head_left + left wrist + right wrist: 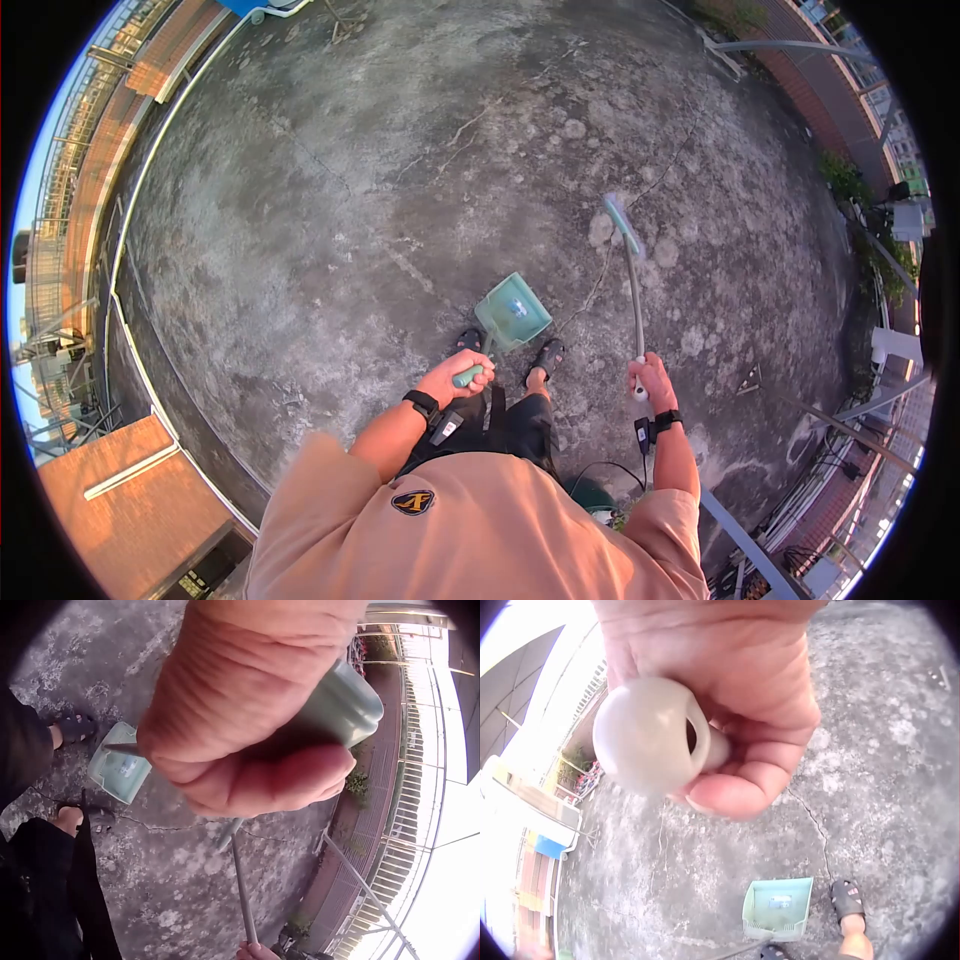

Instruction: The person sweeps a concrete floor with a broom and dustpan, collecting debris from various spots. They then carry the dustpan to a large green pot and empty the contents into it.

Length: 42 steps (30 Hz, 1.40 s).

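My left hand (448, 374) grips the pale green handle (346, 705) of a long-handled dustpan (497, 328). The pan is down by my feet, with a small blue-and-white patch inside it. Out to the right, my right hand (656, 382) holds a broom by the top of its grey stick (635, 300). A rounded pale knob (641, 739) caps that stick, near the thumb in the right wrist view. The broom's narrow light blue head (622, 224) is ahead and right of the dustpan, over the concrete. Its bristles do not show clearly.
Stained, cracked concrete floor (400, 180) spreads ahead. My sandalled feet (545, 358) flank the dustpan. A white pipe (135, 220) runs along the left edge. Metal bars (870, 425) and plants (845, 180) line the right. A dark green round object (592, 495) stands beside my right hip.
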Motion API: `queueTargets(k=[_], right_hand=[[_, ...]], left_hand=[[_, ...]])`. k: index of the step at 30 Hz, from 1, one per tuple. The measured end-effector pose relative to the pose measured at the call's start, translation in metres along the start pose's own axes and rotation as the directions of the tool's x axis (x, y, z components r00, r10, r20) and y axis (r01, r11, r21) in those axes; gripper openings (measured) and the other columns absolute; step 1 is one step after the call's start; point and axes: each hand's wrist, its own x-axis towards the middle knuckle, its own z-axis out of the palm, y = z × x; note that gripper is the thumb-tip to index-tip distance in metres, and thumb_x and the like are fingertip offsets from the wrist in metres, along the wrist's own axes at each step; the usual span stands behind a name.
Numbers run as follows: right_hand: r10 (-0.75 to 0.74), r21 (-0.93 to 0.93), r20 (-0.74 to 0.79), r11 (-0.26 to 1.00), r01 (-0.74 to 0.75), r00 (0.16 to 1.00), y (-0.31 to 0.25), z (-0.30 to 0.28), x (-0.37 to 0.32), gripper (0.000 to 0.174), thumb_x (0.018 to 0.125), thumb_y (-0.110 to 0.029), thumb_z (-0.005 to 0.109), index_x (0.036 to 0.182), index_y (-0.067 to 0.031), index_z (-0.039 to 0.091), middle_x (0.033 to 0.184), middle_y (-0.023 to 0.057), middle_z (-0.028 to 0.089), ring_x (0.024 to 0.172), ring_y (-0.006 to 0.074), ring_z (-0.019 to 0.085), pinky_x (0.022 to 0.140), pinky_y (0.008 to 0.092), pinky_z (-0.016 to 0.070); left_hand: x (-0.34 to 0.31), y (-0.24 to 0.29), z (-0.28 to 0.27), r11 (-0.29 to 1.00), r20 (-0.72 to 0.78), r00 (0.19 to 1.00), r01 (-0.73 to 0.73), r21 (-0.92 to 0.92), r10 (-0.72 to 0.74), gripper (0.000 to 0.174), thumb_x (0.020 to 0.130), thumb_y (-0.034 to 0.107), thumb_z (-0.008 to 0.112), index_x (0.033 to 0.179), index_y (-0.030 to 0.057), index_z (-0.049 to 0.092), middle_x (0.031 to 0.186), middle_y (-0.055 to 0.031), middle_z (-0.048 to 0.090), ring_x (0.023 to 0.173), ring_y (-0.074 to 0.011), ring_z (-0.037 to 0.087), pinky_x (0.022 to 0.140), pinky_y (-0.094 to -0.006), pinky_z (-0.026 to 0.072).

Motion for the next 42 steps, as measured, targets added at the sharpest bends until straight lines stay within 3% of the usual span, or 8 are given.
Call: queueTargets(k=[6,14,17,22,35,39,41,42], right_hand=[[0.111,-0.078,-0.007,0.991,-0.112,0.994,0.031,0.007,0.09,0.02,0.073,-0.008,0.05,0.087,0.0007,0.039,0.059,0.0112,0.052,0.047,0.0202,0.053,0.041,0.0335,0.0423],[0.351,-0.471,0.329,0.866,-0.169,0.877,0.131,0.055,-0.035,0.037,0.074,-0.008,0.051,0.101,0.008,0.031,0.071,0.0188,0.055,0.061,0.0271,0.059,0.055,0.0366,0.0469],[0.28,-0.491,0.327,0.867,-0.091,0.902,0.11,0.048,-0.089,0.038,0.072,-0.02,0.056,0.097,0.0076,0.047,0.091,0.0203,0.056,0.093,0.0279,0.052,0.08,0.0369,0.04],[0.2,-0.264,0.326,0.958,-0.114,0.924,0.098,0.05,-0.119,0.028,0.074,-0.012,0.059,0.095,0.0028,0.048,0.062,0.0046,0.053,0.048,0.0131,0.051,0.042,0.0266,0.0395],[-0.09,-0.271,0.027,0.958,0.094,0.996,0.035,0.014,0.01,0.012,0.064,-0.005,0.06,0.07,0.0035,0.053,0.055,0.0107,0.057,0.047,0.0181,0.057,0.044,0.0301,0.0439],[0.092,-0.129,-0.047,0.987,-0.098,0.995,0.052,0.034,0.054,0.013,0.065,-0.008,0.058,0.069,0.0036,0.054,0.056,0.0128,0.057,0.051,0.0219,0.059,0.045,0.0331,0.0456],[-0.29,-0.766,0.469,0.336,0.548,0.834,0.08,0.047,0.068,0.024,0.068,-0.01,0.054,0.086,0.0061,0.053,0.062,0.0158,0.057,0.065,0.0264,0.061,0.057,0.033,0.0484],[-0.218,-0.767,0.48,0.366,0.527,0.85,0.117,0.059,0.091,0.039,0.069,-0.014,0.054,0.1,0.0086,0.047,0.066,0.0184,0.057,0.072,0.0294,0.061,0.063,0.034,0.0491]], left_hand=[[0.006,-0.009,0.014,0.996,0.029,0.999,-0.021,-0.091,0.024,0.019,0.08,0.012,0.048,0.063,0.0094,0.04,0.057,0.0023,0.041,0.041,-0.0039,0.039,0.032,-0.0168,0.0287],[0.019,-0.023,0.006,0.987,0.013,0.996,-0.081,-0.138,0.083,0.005,0.081,0.008,0.047,0.085,0.0052,0.044,0.062,0.0013,0.042,0.041,-0.0035,0.039,0.031,-0.0163,0.0269],[0.018,-0.02,0.0,0.983,0.011,0.995,-0.094,-0.16,0.097,0.005,0.081,0.007,0.046,0.078,0.0056,0.043,0.06,0.0009,0.041,0.04,-0.0039,0.038,0.032,-0.0162,0.0278],[0.03,-0.01,-0.011,0.99,0.091,0.994,-0.053,-0.132,0.065,0.018,0.081,0.008,0.047,0.065,0.0087,0.039,0.057,0.0007,0.042,0.041,-0.0042,0.04,0.034,-0.0169,0.0318],[0.006,0.001,-0.004,0.995,0.018,0.996,-0.08,-0.063,0.082,0.015,0.083,0.01,0.053,0.079,-0.0018,0.046,0.064,-0.0041,0.049,0.045,-0.0058,0.048,0.039,-0.015,0.0413],[0.031,-0.001,-0.02,0.991,0.085,0.996,-0.018,-0.133,0.03,0.013,0.084,0.009,0.049,0.078,-0.0012,0.045,0.063,-0.0025,0.047,0.044,-0.0048,0.045,0.038,-0.0154,0.0384],[0.039,0.0,-0.021,0.989,0.16,0.986,0.065,-0.129,-0.044,0.012,0.085,0.009,0.047,0.077,0.0004,0.044,0.063,-0.0011,0.045,0.043,-0.0043,0.042,0.037,-0.0158,0.0356],[0.041,0.0,-0.021,0.992,0.161,0.986,0.052,-0.113,-0.033,0.011,0.085,0.008,0.045,0.077,0.0011,0.043,0.063,-0.0011,0.045,0.044,-0.0043,0.041,0.037,-0.0158,0.0348]])
